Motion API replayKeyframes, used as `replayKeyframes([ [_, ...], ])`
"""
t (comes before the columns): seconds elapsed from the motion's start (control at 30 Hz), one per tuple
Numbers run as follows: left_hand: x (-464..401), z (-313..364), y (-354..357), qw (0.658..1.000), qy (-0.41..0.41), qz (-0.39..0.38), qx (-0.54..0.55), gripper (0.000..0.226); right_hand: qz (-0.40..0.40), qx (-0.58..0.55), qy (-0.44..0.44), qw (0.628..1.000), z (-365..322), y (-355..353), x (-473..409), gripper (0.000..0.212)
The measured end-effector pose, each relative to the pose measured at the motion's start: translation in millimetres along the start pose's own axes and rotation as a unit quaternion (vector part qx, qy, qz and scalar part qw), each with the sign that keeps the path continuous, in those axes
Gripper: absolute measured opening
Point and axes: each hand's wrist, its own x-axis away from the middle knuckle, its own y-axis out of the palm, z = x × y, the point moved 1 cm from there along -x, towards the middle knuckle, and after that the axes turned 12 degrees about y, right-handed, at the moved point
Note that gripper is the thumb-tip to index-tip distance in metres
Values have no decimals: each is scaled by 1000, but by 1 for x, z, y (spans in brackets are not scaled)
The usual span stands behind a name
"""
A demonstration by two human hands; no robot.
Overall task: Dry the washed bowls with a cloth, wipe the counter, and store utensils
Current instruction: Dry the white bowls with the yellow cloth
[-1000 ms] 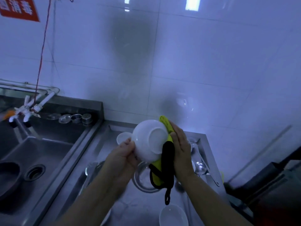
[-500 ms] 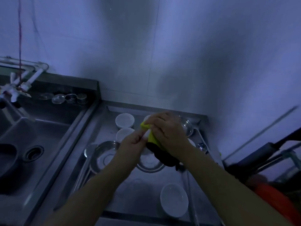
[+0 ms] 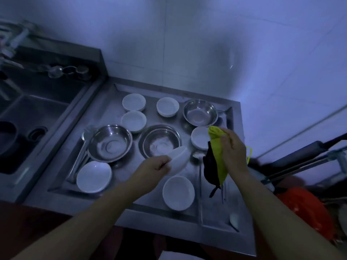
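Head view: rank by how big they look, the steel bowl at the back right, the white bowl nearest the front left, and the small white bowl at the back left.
1. White bowl at front left and steel bowl at back right: about alike; the white one is nearer the camera, so unsure.
2. Small white bowl at back left: smallest.

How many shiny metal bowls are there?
3: one back right, one in the middle, one at the left. None seems hidden.
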Motion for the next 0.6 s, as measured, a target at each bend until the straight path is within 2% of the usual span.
replayKeyframes([
  [0.07,10,-13,25,996,-12,-3,-86,14,11,2,8,1000,13,-17,-1,24],
  [0.17,23,-29,59,988,-15,-21,-151,19,12,-10,17,1000,25,-32,-4,25],
  [0.3,31,-34,92,963,32,-49,-263,20,-1,-30,32,999,34,-39,-10,25],
  [0.43,37,-33,104,935,37,-138,-324,17,-13,-38,33,999,42,-40,-16,25],
  [0.6,47,-44,120,918,82,-160,-353,21,-35,-43,25,998,51,-37,-21,23],
])
